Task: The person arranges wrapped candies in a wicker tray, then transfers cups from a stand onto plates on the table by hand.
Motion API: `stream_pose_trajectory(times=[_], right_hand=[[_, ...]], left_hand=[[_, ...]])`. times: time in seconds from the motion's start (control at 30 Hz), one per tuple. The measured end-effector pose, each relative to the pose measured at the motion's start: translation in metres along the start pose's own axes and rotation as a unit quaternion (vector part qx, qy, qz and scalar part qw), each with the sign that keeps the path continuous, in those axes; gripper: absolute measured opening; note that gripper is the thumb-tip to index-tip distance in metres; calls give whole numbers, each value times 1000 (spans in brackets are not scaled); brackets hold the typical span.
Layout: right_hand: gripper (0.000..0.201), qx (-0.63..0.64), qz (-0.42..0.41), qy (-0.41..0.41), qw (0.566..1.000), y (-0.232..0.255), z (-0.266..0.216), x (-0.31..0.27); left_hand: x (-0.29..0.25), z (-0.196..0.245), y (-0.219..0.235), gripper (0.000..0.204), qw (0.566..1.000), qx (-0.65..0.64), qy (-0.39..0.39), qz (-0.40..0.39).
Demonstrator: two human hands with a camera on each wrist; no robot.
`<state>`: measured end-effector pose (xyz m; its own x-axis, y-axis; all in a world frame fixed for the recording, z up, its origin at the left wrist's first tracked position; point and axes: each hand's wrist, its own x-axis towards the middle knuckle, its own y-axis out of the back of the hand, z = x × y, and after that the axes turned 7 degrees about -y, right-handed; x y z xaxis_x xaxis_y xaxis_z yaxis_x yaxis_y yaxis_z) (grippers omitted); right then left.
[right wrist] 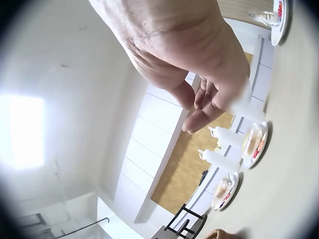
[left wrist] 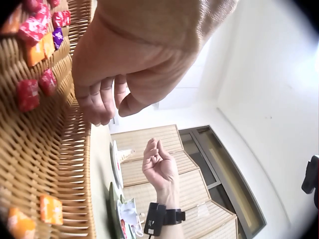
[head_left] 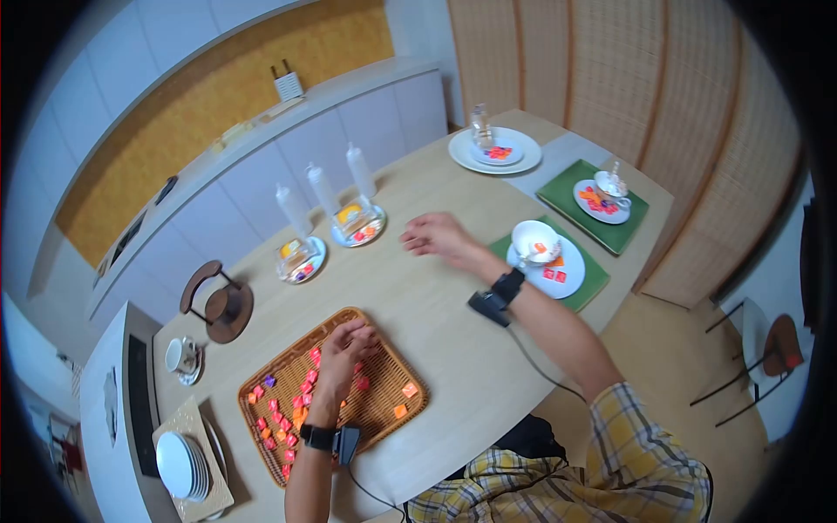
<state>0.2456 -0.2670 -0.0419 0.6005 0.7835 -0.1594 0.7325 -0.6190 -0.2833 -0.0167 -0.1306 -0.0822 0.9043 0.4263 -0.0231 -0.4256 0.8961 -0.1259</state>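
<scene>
Over the wicker basket [head_left: 397, 429] hangs my left hand [head_left: 347, 349], its fingers loosely bent and no object showing among them. Red candies [head_left: 307, 376], orange candies [head_left: 400, 410] and a purple candy [head_left: 269, 381] in wrappers lie inside the basket, mostly on its left side. My right hand [head_left: 440, 237] is raised above the middle of the table, fingers loosely curled with nothing visible between them. Close to it stand a saucer with candies [head_left: 366, 234] and, on the other side, a white plate [head_left: 571, 277] bearing a cup [head_left: 534, 240] and red candies.
Three white squeeze bottles [head_left: 321, 185] stand at the back beside a second small saucer [head_left: 316, 264]. Green placemats [head_left: 567, 209] and a large white plate [head_left: 527, 161] occupy the right end. A brown wooden stand [head_left: 228, 314], a teacup [head_left: 180, 356] and stacked plates [head_left: 177, 466] are at left.
</scene>
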Motion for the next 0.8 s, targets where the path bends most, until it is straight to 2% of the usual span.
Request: stream_pose_trajectory(times=[0.13,0.3,0.47,0.57,0.8], right_hand=[[20,73,-16,-29,997,-16,43,5],[22,198,23,-41,979,-15,94,11],[23,250,54,-52,965,-7,110,9],[22,269,46,-45,961,-1,112,10],[21,313,25,-20,949,16,121,22]], left_hand=[[0,-3,6,30,1000,5,7,20],[13,3,9,29,1000,10,5,29],[52,15,14,32,1000,16,-2,12],[79,29,9,33,999,11,27,36],[158,35,20,36,999,12,32,40]])
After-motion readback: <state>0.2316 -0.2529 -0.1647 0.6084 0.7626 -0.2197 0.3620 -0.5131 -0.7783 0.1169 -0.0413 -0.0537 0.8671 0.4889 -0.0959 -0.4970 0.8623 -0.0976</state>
